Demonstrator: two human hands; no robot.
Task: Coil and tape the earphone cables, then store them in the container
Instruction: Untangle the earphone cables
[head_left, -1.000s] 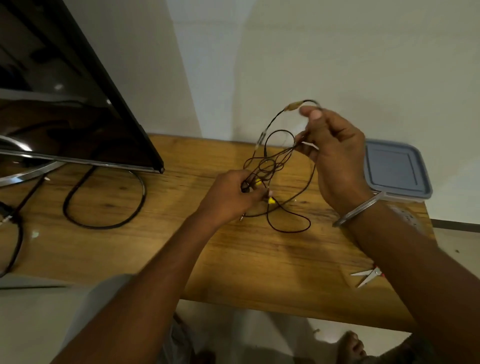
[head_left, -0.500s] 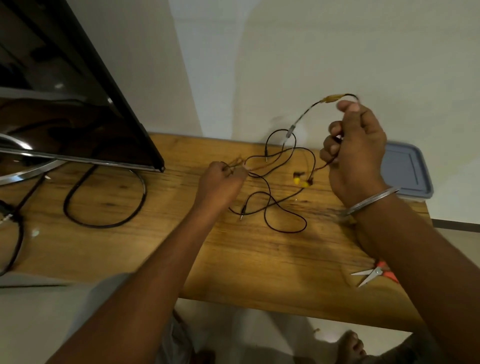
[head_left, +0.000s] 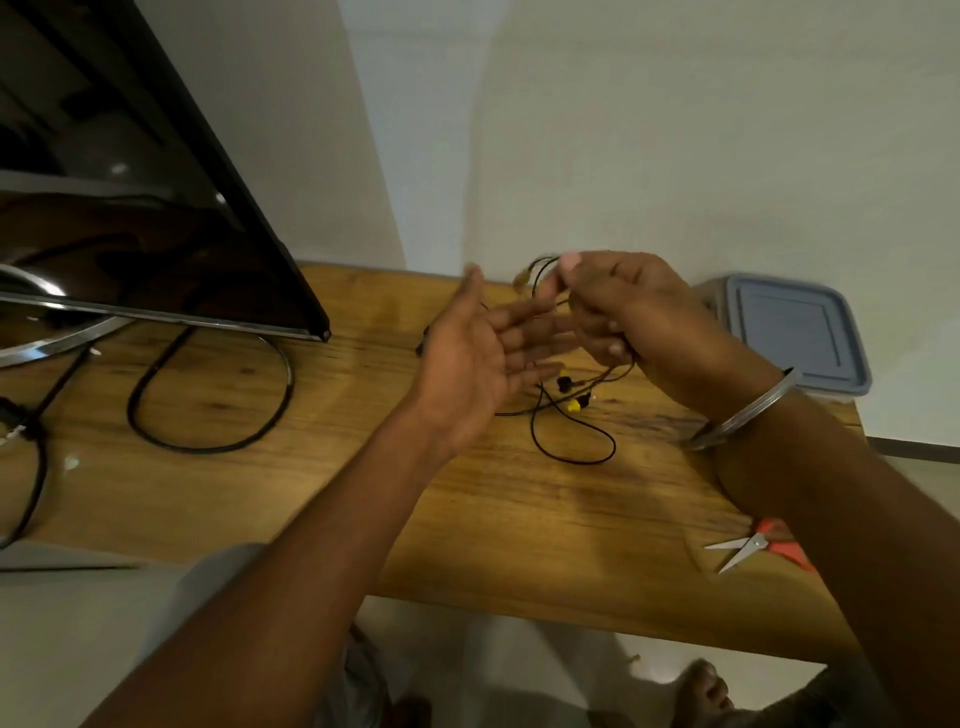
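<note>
1. The earphone cable (head_left: 576, 461) hangs in loose loops from the right hand (head_left: 623, 306) down onto the table (head_left: 467, 519), yellow earbuds (head_left: 573, 406) lowest; its run is roughly upright.
2. The right hand's fingers curl round the upper strands. The left hand (head_left: 478, 358) is just beside it, with fingers straight and spread, hiding part of the cable.
3. A lidded container (head_left: 795, 332) sits far right, scissors (head_left: 748, 551) near right, and a monitor (head_left: 156, 208) and thick cord (head_left: 208, 447) to the left.

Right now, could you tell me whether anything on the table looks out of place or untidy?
The earphones are a loose tangle, partly held in the right hand, loops trailing on the wooden table. The scissors lie blades open near its front edge.
</note>
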